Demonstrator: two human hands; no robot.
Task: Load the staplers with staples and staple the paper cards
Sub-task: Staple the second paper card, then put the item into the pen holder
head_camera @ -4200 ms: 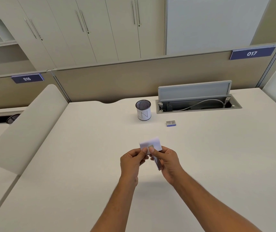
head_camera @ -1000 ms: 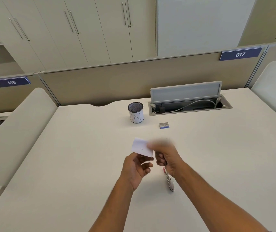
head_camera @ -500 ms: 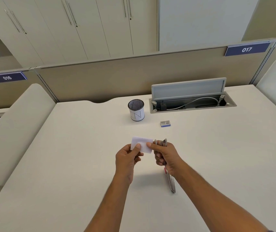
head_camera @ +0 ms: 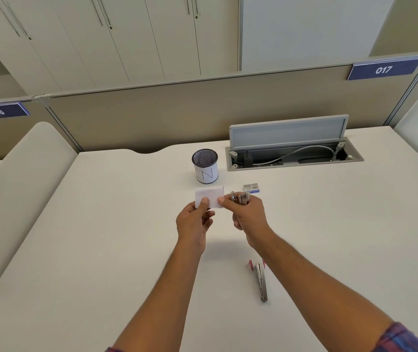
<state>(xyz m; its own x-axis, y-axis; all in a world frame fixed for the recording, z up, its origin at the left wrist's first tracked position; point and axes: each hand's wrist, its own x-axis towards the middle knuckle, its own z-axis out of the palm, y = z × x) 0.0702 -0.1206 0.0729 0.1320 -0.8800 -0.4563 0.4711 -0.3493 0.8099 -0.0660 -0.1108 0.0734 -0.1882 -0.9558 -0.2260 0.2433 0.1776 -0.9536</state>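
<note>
While the card is pinched between the thumb and fingers of the left hand, its right edge is also touched by the thumb of the right hand, which is curled round a stapler. Both are held in the air above the middle of the worktop, before the cup. A second stapler is seen lying nearer the front edge, under the right forearm, and a staple box lies toward the back edge, just beyond the right hand. Whether the held stapler is loaded cannot be told. If it is pressed empty, the card is probably only dented. Were the card fed in askew, the staple could be set crooked or off the edge. The thumb resting so close could be nipped. The lying stapler could be swept off by the forearm.
</note>
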